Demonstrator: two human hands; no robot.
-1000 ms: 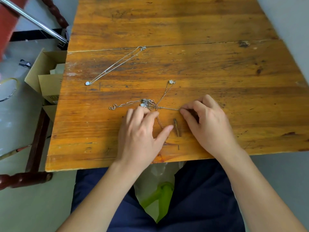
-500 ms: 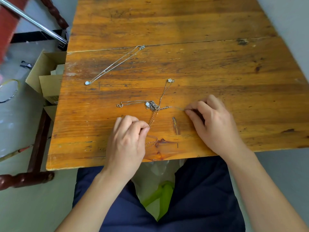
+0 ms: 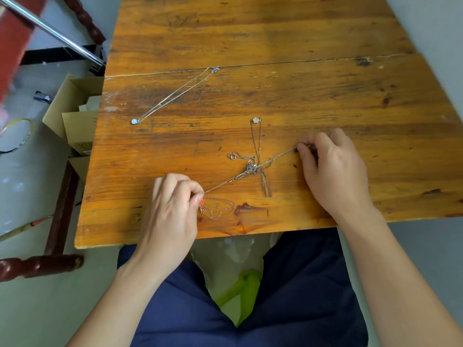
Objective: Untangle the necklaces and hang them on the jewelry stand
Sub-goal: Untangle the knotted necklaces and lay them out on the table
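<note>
A knot of thin tangled necklaces (image 3: 251,169) lies on the wooden table (image 3: 275,41) near its front edge. A rose-gold chain (image 3: 220,182) runs taut from the knot down-left to my left hand (image 3: 172,209), which pinches it beside a small red pendant (image 3: 201,202); slack chain loops under that hand. My right hand (image 3: 330,169) pinches another strand at the upper right of the knot. A strand with a white flower pendant (image 3: 255,120) leads away from the knot. A separate silver necklace (image 3: 175,95) with a pale round pendant lies straight, farther left. No jewelry stand is in view.
Open cardboard boxes (image 3: 72,116) stand on the floor left of the table. A dark wooden chair frame (image 3: 40,265) and a metal pole (image 3: 50,28) are also at the left. A plastic bag with something green (image 3: 240,284) sits between my knees.
My hands have drawn apart: the left pulled down-left with the rose-gold chain, the right moved right and up. The chains are stretched taut through the knot, and the red pendant has come into view.
</note>
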